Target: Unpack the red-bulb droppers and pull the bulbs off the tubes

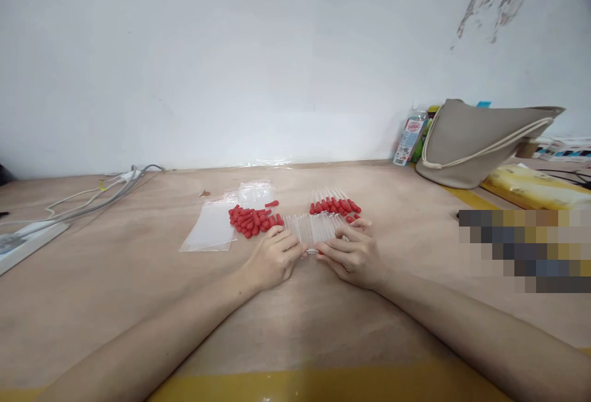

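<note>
My left hand (pixel 278 255) is closed, its fingertips pinching one end of a thin clear dropper tube (pixel 311 251) held level. My right hand (pixel 354 255) is closed at the tube's other end, where a bit of red rubber bulb shows between the fingers; most of it is hidden. Just beyond both hands lies a row of loose clear tubes (pixel 314 228). A heap of red rubber bulbs (pixel 249 220) sits past my left hand. Farther back, several droppers with red bulbs fitted (pixel 336 205) lie side by side, bulbs toward me.
Clear plastic zip bags (pixel 207 226) lie flat left of the bulbs. Cables and a white power strip (pixel 34 242) are at the far left. A bottle (pixel 409 138), a grey bag (pixel 480 140) and a yellow packet (pixel 535 186) stand or lie at the right, by the wall.
</note>
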Motion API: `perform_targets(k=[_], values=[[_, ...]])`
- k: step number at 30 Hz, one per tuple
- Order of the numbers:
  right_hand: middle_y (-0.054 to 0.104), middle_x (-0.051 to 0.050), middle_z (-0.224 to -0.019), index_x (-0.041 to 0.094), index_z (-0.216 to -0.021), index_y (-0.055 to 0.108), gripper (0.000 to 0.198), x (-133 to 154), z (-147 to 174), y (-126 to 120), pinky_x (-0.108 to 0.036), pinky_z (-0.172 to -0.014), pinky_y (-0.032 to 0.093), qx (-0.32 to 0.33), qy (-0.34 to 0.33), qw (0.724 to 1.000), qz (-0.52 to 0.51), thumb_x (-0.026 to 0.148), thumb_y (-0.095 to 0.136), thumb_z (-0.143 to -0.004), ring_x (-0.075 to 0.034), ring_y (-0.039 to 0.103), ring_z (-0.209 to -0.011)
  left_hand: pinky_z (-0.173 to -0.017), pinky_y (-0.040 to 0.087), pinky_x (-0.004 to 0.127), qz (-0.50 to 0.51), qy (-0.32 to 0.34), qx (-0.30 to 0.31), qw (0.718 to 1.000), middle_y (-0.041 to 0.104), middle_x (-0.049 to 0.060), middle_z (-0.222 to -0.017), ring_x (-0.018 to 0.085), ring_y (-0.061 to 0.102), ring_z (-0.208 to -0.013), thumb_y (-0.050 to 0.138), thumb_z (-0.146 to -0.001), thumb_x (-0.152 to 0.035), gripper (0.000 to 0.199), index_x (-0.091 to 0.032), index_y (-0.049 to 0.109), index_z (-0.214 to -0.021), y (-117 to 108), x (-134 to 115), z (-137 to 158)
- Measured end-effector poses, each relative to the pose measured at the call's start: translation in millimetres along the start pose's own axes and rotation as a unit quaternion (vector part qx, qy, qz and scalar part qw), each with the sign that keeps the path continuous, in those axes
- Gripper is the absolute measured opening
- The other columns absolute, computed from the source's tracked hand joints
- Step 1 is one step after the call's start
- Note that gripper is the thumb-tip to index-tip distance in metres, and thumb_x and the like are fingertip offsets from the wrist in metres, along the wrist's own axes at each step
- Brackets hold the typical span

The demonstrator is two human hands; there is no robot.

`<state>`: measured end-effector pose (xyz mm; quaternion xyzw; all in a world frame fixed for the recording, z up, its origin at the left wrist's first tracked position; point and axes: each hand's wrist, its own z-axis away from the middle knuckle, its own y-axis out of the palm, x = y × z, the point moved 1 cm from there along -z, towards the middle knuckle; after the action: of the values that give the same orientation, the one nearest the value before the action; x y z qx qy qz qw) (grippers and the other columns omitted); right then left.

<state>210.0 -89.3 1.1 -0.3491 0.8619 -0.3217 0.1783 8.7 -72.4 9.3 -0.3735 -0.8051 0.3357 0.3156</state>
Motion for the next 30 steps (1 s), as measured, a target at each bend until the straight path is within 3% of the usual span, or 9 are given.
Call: perform_targets(k=[9,15,18,25,30], values=[[0.068,0.009,-0.073,0.035,-0.096,0.062,0.016,0.2,0.1,-2.3,-0.034,-0.080,0.024,-0.031,-0.045,0.995,0.080,0.028,0.051,-0.087,-0.010,0.056,-0.073,-0.071,0.034,0.030,0.075,-0.041,-0.010,0.996,0.055,0.001,-0.064,0.013,0.047,-0.063,0.042,-0.087,-0.015,0.016,-0.016,0.058,-0.084,0.2,1.0,2.4],[0.067,0.011,-0.074,0.029,-0.088,0.065,0.012,-5.1,2.4,-3.2,-0.029,-0.080,0.028,-0.168,-0.188,0.951,0.178,0.023,0.063,-0.078,-0.007,0.056,-0.075,-0.070,0.033,0.030,0.098,-0.036,-0.017,0.994,0.053,0.001,-0.064,0.013,0.046,-0.064,0.042,-0.087,-0.016,0.016,-0.015,0.058,-0.086,2.0,0.7,3.0],[0.067,0.012,-0.075,0.029,-0.086,0.066,0.013,-7.0,1.8,-7.2,-0.027,-0.078,0.030,-0.174,-0.231,0.937,0.198,0.020,0.063,-0.077,-0.005,0.055,-0.074,-0.072,0.032,0.030,0.115,-0.038,-0.014,0.993,0.052,0.000,-0.063,0.013,0.046,-0.065,0.041,-0.088,-0.016,0.017,-0.016,0.058,-0.085,2.6,0.7,3.3],[0.067,0.013,-0.077,0.030,-0.087,0.066,0.016,-9.7,3.8,-12.3,-0.028,-0.077,0.031,-0.175,-0.215,0.942,0.189,0.019,0.064,-0.076,-0.006,0.056,-0.074,-0.074,0.030,0.031,0.126,-0.051,0.000,0.991,0.054,0.001,-0.066,0.013,0.047,-0.068,0.040,-0.089,-0.018,0.018,-0.016,0.057,-0.084,1.1,0.5,2.9],[0.068,0.016,-0.080,0.039,-0.096,0.062,0.026,-12.5,5.5,-10.0,-0.029,-0.074,0.029,-0.135,-0.155,0.969,0.139,0.020,0.063,-0.078,-0.005,0.058,-0.074,-0.071,0.030,0.030,0.104,-0.047,0.000,0.993,0.055,0.001,-0.065,0.013,0.046,-0.066,0.038,-0.090,-0.018,0.020,-0.015,0.057,-0.083,-0.3,-1.3,1.1]])
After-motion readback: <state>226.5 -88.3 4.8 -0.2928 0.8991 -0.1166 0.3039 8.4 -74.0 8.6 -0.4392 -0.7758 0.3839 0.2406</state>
